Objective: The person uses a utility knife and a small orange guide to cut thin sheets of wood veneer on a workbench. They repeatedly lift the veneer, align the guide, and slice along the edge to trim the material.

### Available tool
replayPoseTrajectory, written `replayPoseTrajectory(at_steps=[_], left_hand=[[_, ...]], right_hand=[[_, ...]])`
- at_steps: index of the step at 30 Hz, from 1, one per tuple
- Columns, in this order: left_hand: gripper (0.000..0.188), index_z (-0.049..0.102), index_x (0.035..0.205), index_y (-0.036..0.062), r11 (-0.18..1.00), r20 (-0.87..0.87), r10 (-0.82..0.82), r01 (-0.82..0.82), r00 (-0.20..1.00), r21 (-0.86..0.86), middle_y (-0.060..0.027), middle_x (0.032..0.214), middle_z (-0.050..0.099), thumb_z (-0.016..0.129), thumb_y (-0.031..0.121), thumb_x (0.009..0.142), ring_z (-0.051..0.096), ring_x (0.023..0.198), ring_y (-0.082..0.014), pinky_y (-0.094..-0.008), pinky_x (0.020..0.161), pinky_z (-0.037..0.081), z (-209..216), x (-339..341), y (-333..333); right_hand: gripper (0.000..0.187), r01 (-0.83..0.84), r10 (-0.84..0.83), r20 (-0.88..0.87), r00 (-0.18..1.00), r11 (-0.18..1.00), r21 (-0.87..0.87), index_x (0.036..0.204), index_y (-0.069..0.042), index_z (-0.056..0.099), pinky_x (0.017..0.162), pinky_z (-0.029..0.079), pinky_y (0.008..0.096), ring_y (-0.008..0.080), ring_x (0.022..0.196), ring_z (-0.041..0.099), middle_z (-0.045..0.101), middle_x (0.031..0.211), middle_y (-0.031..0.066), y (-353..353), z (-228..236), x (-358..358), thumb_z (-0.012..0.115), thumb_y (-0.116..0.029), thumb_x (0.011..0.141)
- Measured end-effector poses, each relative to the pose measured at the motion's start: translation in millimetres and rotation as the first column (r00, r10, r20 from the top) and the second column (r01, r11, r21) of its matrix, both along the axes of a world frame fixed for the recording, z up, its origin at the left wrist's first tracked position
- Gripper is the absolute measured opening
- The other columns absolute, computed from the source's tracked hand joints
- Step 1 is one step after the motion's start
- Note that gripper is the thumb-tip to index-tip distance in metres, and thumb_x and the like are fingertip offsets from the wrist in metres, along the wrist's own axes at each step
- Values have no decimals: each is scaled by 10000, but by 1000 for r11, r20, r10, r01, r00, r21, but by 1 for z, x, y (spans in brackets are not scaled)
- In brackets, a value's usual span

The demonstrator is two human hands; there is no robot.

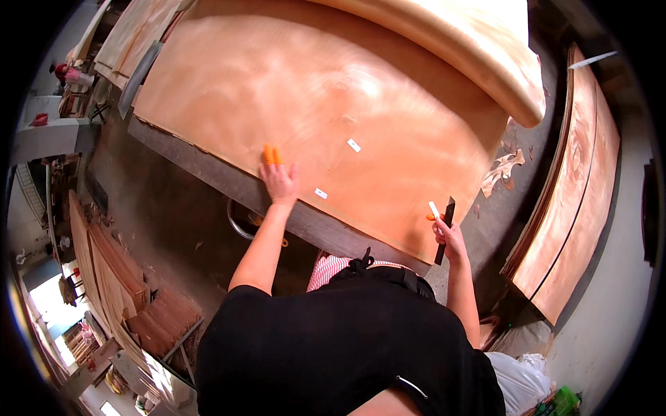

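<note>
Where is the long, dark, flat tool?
In the head view's right half, the long, dark, flat tool is in the right hand, by the right edge of the tan wood sheet.

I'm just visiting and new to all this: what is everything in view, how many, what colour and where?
Flat sheet: one on top, orange-tan, on the table
Table: one, grey edge, centre
Curled sheet: one, tan, across the table's far side
White tags: two, white, on the flat sheet
White strip: one, white, at the right hand
Dark flat tool: one, black, in the right hand
Sheet stack: one, tan-brown, far right
Torn scraps: several, pale tan, right of the table
Bag: one, whitish, lower right
Left background: cluttered, too small to count
Black top: one, black, lower middle
Hands: two, orange finger covers, left hand flat on the sheet
</note>
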State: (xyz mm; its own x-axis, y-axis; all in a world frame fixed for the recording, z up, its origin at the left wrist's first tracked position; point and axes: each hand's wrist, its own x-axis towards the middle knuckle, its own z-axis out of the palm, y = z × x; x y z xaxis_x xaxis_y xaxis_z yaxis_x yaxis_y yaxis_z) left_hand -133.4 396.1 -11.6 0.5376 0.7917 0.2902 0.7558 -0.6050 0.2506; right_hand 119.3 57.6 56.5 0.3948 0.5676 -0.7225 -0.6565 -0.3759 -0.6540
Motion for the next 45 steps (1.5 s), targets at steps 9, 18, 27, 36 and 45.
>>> replayPoseTrajectory(at_steps=[9,18,27,36,45], left_hand=[[532,378,1198,-3,938,-118,321,-298,940,177,-209,1269,318,441,369,824,309,1178,-316,-473,953,226,7,-8,70],[473,489,1030,4,952,-100,202,-171,974,255,-187,1203,390,395,424,836,279,1188,-336,-503,973,161,-15,-35,101],[640,285,1267,7,990,-181,-87,106,980,97,-160,1308,274,364,461,822,204,1241,-305,-480,1007,112,-5,12,43],[612,296,1251,-8,946,156,-317,324,936,-23,-189,1313,228,475,371,804,233,1214,-318,-458,1006,136,24,96,8],[501,449,1133,-27,799,369,-534,597,761,-75,-217,1177,405,559,286,757,397,1089,-322,-398,935,313,87,261,15]], right_hand=[[211,-96,96,17,995,995,-14,930,-7,547,376,200,151,1,421,270,411,597,-44,15,8,-1,510,-192,834],[209,-39,39,13,999,999,-27,928,-10,553,371,207,146,-1,412,284,451,605,-33,8,8,-1,521,-189,826],[189,3,-3,-16,1000,1000,-29,945,-17,538,355,177,158,8,386,247,369,556,-49,2,-5,-10,478,-165,846],[205,-24,24,-15,1000,1000,2,944,-3,537,361,183,158,9,396,245,357,544,-53,7,-9,0,480,-174,847],[242,98,-74,-179,981,987,128,954,11,543,382,218,154,6,428,304,407,592,-50,-9,-30,12,528,-186,814]])
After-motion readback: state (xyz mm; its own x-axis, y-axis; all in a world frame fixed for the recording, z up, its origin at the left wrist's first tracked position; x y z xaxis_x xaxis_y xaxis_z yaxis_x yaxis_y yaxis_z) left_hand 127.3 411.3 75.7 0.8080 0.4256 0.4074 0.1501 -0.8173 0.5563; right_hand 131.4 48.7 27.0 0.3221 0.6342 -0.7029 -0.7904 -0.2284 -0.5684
